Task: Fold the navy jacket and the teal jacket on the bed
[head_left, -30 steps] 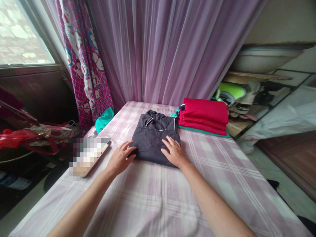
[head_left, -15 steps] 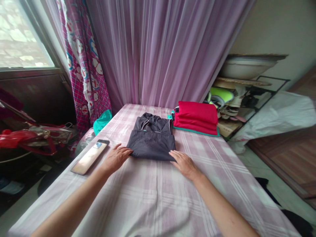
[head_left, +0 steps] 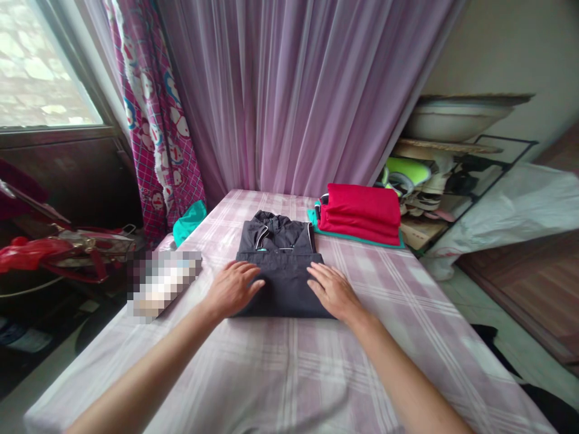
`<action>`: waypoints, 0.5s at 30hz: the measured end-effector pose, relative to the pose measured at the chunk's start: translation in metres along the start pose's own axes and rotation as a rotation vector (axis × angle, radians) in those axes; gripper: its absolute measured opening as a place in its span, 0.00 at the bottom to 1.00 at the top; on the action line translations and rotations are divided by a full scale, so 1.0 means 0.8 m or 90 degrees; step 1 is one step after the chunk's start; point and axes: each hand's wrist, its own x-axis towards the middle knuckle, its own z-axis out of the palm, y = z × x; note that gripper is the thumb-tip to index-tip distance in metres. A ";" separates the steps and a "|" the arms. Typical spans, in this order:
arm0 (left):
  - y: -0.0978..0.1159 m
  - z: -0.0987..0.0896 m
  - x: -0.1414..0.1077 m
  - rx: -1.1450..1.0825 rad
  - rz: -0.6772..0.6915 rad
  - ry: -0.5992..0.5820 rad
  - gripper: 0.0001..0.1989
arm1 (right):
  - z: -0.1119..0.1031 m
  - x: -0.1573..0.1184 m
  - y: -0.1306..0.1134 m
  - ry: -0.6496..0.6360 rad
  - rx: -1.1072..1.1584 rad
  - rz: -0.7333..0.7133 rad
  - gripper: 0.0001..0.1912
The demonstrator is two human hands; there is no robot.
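Observation:
A dark jacket (head_left: 284,280) with white piping and a collar lies folded on the checked cloth. Its lower part is doubled up over the front, with the collar end pointing away from me. My left hand (head_left: 235,286) rests at the jacket's left side, fingers stretched over the folded part. At the right side, my right hand (head_left: 332,289) lies with its fingers spread on the fabric. Neither hand is closed around anything.
A red folded garment (head_left: 362,211) sits on a teal one (head_left: 380,240) at the table's far right. A blurred-out phone (head_left: 165,286) lies on the left. Beyond the right edge stands a rack (head_left: 502,175); a purple curtain (head_left: 289,96) hangs behind.
The jacket's folded lower part has come nearer to me. Both hands have moved from its near corners up onto its sides.

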 end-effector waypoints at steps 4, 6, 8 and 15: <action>0.034 0.042 0.052 0.027 -0.083 0.012 0.25 | 0.028 0.046 -0.045 -0.003 -0.033 0.032 0.24; 0.040 0.066 0.063 0.016 -0.139 -0.024 0.27 | 0.044 0.054 -0.056 -0.028 -0.050 0.039 0.25; 0.039 0.084 0.066 0.001 -0.174 -0.045 0.28 | 0.056 0.055 -0.056 -0.046 -0.058 0.042 0.25; 0.015 0.102 0.054 -0.023 -0.184 -0.011 0.28 | 0.068 0.045 -0.020 0.016 -0.087 0.060 0.26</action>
